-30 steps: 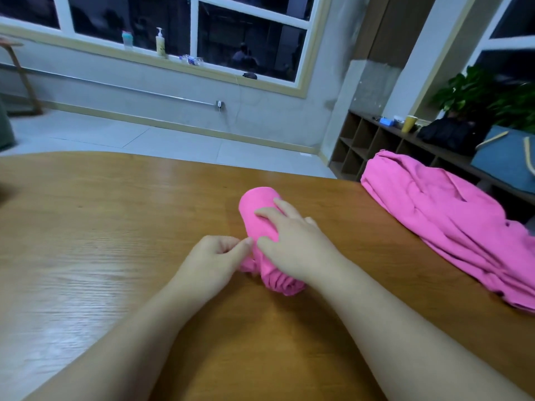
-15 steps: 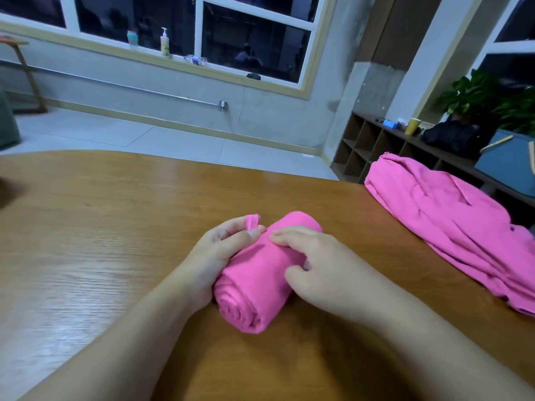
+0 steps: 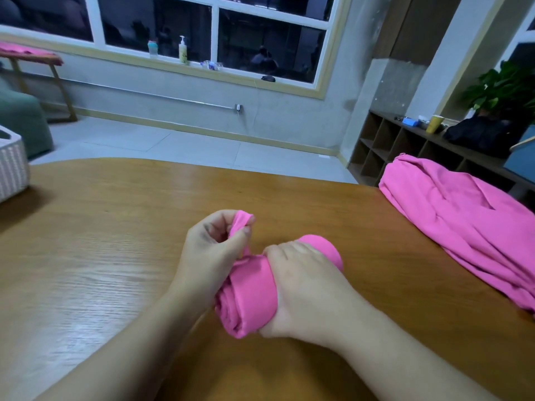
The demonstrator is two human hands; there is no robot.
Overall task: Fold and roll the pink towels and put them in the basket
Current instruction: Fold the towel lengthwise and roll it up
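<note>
A rolled pink towel [image 3: 252, 296] lies on the wooden table [image 3: 101, 256] in front of me. My right hand [image 3: 304, 290] is wrapped over the roll from the right and grips it. My left hand [image 3: 214, 250] pinches the roll's loose corner between thumb and fingers and holds it up above the roll's near-left end. A heap of unfolded pink towels [image 3: 463, 227] lies at the table's right edge. A white woven basket [image 3: 11, 169] stands at the table's far left, cut off by the frame.
Beyond the table are a tiled floor, a low cubby shelf [image 3: 405, 146] with a yellow cup and a dark bag, and a green armchair [image 3: 20, 120] at the left. A pink cloth lies on a wooden stool [image 3: 31, 55] near the window.
My left hand has pulled the towel's loose corner up and away from the roll. My right hand has closed further around the roll. The view has shifted left, bringing the basket into sight.
</note>
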